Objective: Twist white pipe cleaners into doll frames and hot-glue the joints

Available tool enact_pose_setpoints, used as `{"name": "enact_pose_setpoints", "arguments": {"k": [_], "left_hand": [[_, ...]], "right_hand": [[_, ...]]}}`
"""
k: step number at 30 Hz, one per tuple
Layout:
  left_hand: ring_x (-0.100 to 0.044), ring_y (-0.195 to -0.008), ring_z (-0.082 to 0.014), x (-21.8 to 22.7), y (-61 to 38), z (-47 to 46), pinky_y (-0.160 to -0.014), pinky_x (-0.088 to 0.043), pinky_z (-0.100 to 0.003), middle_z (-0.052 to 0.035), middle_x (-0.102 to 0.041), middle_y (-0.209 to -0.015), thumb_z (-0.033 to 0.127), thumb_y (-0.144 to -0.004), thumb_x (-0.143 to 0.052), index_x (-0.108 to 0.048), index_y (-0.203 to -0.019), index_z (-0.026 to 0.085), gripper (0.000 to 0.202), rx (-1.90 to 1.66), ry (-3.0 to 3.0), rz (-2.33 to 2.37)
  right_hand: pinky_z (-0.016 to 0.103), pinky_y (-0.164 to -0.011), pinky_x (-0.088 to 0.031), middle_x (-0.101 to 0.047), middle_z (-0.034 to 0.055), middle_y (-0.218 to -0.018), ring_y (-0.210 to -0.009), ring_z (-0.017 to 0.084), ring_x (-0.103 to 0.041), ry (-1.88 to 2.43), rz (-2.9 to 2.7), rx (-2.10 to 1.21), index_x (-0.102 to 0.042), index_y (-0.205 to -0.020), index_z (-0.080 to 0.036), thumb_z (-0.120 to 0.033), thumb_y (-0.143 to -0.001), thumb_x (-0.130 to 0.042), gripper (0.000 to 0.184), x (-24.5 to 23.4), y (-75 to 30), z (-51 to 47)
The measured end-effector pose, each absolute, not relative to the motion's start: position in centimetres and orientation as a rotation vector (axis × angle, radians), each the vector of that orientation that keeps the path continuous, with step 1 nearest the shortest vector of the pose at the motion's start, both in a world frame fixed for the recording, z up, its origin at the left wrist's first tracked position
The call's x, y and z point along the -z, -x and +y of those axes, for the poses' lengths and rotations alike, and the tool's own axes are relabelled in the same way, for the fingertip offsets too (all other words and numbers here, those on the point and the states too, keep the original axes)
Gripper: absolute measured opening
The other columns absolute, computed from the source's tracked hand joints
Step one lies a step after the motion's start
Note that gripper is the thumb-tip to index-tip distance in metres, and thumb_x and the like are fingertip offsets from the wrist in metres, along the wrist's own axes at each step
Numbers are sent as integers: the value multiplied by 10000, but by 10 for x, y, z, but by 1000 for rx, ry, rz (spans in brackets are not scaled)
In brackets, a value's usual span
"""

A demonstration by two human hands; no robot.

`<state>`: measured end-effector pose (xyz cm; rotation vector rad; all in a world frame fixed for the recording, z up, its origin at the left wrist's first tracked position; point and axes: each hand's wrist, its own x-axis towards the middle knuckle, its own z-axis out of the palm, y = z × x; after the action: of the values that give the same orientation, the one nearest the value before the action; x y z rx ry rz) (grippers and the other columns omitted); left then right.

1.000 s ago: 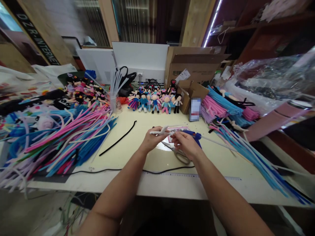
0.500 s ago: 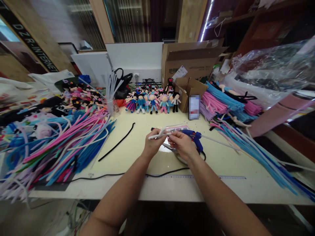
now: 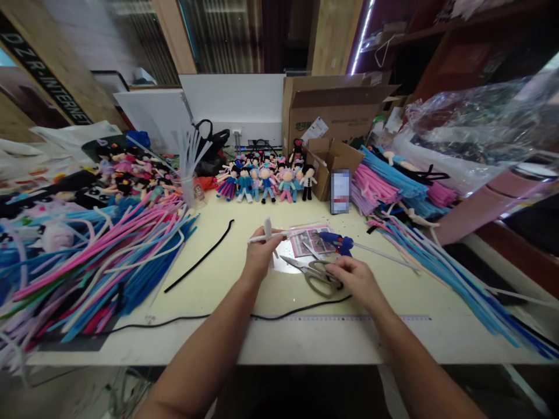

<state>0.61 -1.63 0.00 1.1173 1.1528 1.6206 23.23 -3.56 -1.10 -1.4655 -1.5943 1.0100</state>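
Observation:
White pipe cleaners (image 3: 268, 227) are pinched in my left hand (image 3: 257, 256), one piece lying sideways and another sticking up across it. My right hand (image 3: 357, 280) has its fingers closed on a handle of the scissors (image 3: 309, 270), whose blades are spread apart and point away to the left. Just beyond the scissors lies a blue glue gun (image 3: 343, 243) with a clear glue stick trailing to the right. A pink printed card or packet (image 3: 301, 241) rests under the glue gun's nozzle.
A black pipe cleaner (image 3: 198, 257) and a ruler (image 3: 393, 318) lie on the table (image 3: 209, 343), crossed by a black cord (image 3: 183, 318). Bundles of coloured pipe cleaners (image 3: 131, 256) flank both sides. Small dolls (image 3: 266, 183), a phone (image 3: 340, 192) and cardboard boxes (image 3: 336, 113) stand behind.
My right hand has left the white pipe cleaners and moved right and nearer, onto the scissors handle. My left hand keeps the pipe cleaners, and the card is now in plain sight.

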Motion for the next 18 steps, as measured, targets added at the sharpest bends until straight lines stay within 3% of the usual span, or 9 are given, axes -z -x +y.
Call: {"name": "enact_pose_setpoints", "arguments": {"k": [3, 5, 7, 9, 12, 18], "left_hand": [[-598, -722, -153, 1, -4, -13, -708, -421, -272, -22, -663, -705, 250, -658, -684, -637, -759, 157, 146, -1638, -1023, 1121], [-594, -702, -147, 2, -4, -13, -689, -411, -266, -17, -661, -688, 242, -647, -683, -633, -750, 160, 141, -1617, -986, 1107], [-590, -687, -144, 1, -4, -13, -669, -402, -261, -18, -661, -678, 239, -642, -680, -635, -746, 158, 140, -1586, -973, 1094], [-589, -679, -143, 1, -4, -13, -656, -395, -259, -24, -663, -678, 243, -643, -676, -635, -748, 152, 146, -1557, -971, 1080], [-594, -669, -141, 2, -5, -12, -636, -384, -253, -23, -660, -673, 248, -644, -677, -617, -753, 153, 156, -1541, -953, 1051], [-596, -658, -134, 3, -3, -9, -617, -377, -245, -26, -660, -669, 235, -640, -678, -584, -758, 152, 172, -1536, -889, 1013]], "right_hand": [[255, -502, -329, -483, -29, -524, -513, 125, -422, 1742, -1608, -577, -507, -578, -196, -545, -626, -648, 379, 17, -266, -21], [264, -535, -365, -570, 0, -656, -573, 150, -486, 1783, -1596, -458, -572, -733, -188, -535, -564, -690, 403, 19, -275, -5], [280, -580, -407, -621, 33, -779, -658, 184, -547, 1728, -1656, -526, -604, -882, -176, -531, -537, -704, 505, 20, -273, 11], [294, -613, -430, -648, 43, -801, -710, 204, -579, 1673, -1745, -685, -636, -911, -172, -524, -562, -690, 498, 20, -266, 21], [293, -597, -441, -664, 30, -724, -680, 199, -591, 1648, -1754, -883, -685, -858, -172, -500, -626, -650, 403, 20, -258, 25], [255, -415, -406, -556, -10, -500, -450, 136, -502, 1673, -1577, -928, -679, -711, -149, -503, -626, -660, 365, 4, -264, 17]]}}
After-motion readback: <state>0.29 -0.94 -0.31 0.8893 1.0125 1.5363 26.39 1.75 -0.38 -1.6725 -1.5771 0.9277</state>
